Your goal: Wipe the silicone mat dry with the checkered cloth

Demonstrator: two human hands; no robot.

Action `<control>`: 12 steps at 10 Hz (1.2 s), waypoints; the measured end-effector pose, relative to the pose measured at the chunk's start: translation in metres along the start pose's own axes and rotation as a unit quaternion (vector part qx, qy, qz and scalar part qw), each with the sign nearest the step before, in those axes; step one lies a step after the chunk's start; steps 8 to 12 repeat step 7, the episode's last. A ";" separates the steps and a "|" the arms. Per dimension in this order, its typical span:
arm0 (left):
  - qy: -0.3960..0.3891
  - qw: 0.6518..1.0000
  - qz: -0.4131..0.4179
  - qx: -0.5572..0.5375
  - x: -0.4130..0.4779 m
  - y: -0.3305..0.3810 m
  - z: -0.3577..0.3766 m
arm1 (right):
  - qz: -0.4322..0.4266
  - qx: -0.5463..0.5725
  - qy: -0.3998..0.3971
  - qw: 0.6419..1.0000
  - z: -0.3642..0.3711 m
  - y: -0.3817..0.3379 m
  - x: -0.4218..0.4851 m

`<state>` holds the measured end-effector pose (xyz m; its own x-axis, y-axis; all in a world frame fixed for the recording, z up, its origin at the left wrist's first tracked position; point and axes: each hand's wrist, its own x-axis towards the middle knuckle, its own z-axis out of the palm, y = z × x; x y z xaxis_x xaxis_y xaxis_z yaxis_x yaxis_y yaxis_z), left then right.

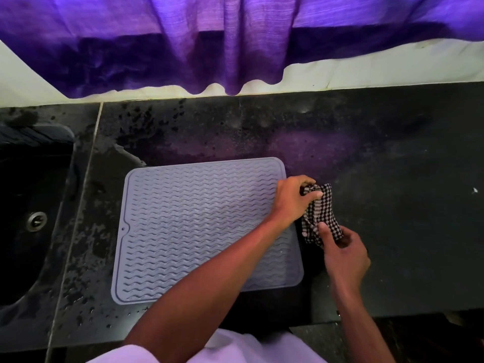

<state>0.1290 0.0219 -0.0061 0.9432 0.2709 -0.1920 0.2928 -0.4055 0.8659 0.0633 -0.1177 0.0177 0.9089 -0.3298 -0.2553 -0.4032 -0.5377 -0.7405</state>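
A grey silicone mat (199, 226) with wavy ridges lies flat on the dark counter (392, 205). Just off its right edge is the black-and-white checkered cloth (320, 218), bunched up on the counter. My left hand (294, 200) reaches across the mat's right side and pinches the cloth's far end. My right hand (345, 255) grips the cloth's near end, thumb on top. The cloth is beside the mat, not on it.
A dark sink (31, 218) with a metal drain (36, 221) sits at the left. Water drops speckle the counter around the mat's left and front. A purple curtain (235, 43) hangs over the back wall. The counter's front edge runs just under my arms.
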 end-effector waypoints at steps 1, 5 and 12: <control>-0.002 0.999 0.027 0.028 0.004 -0.004 0.005 | -0.011 -0.013 -0.009 1.000 -0.001 0.000 0.002; -0.118 0.871 0.296 0.374 -0.009 -0.047 0.006 | -0.336 -0.380 -0.086 0.858 0.027 0.048 -0.015; 0.009 0.905 0.259 0.338 -0.035 -0.053 -0.018 | -0.389 -0.340 -0.052 0.855 0.024 0.021 -0.025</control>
